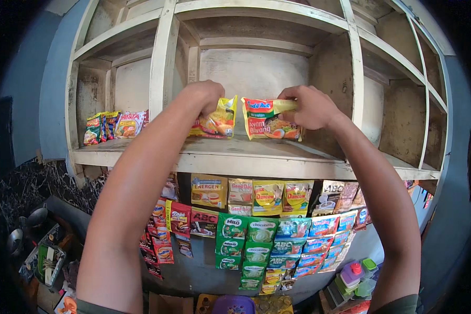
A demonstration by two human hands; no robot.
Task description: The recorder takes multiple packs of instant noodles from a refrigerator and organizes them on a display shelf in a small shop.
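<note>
My left hand (209, 96) grips the top of a yellow instant noodle packet (219, 119), whose left part lies behind my wrist. To its right, my right hand (312, 106) is closed on the upper right edge of an Indomie noodle packet (272, 121), with the thumb in front. Both packets are upright and side by side in the middle compartment of a white wooden shelf (255, 163), a narrow gap between them. Several other noodle packets (129, 125) stand in the left compartment, partly behind my left forearm.
Strips of drink sachets (230, 227) hang below the shelf's front edge. White uprights (357, 70) divide the compartments. Low on the right are stacked plastic containers (351, 274); at the lower left stands a green basket (49, 263). A purple lid (233, 305) shows at the bottom.
</note>
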